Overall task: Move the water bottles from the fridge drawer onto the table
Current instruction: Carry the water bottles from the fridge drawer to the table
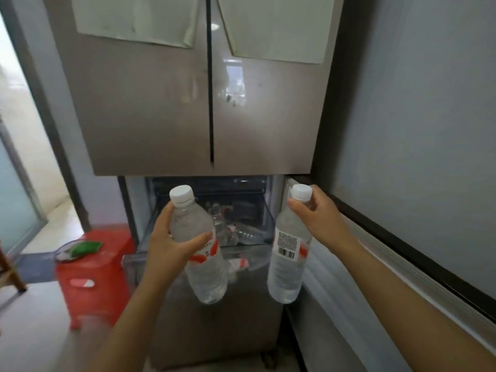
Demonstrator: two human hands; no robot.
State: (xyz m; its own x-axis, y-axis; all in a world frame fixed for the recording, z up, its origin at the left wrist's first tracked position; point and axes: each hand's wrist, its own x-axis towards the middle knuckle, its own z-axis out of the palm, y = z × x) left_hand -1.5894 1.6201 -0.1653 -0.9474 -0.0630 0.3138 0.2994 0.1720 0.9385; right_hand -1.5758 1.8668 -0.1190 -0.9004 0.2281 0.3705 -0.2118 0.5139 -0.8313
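Two bare forearms reach forward from the bottom of the view, and each hand carries one bottle. The left hand is wrapped around the upper body of a clear plastic water bottle with a white cap and a red-and-white label. Its thumb lies across the label, and the bottle leans with its base toward the right. The right hand is closed on the neck of a second clear white-capped bottle with a barcode label, just under the cap, so it hangs almost upright. Both bottles are in the air in front of the open transparent fridge drawer, where more bottles lie in a heap. Above are the beige fridge doors, and to the left stands a red plastic stool. No surface to receive the bottles is in view.

In my judgement the right bottle is the weaker point. It is held only at the narrow neck, and if it is wet it could slip out during the turn away. The open lower door is near that arm and could be knocked.
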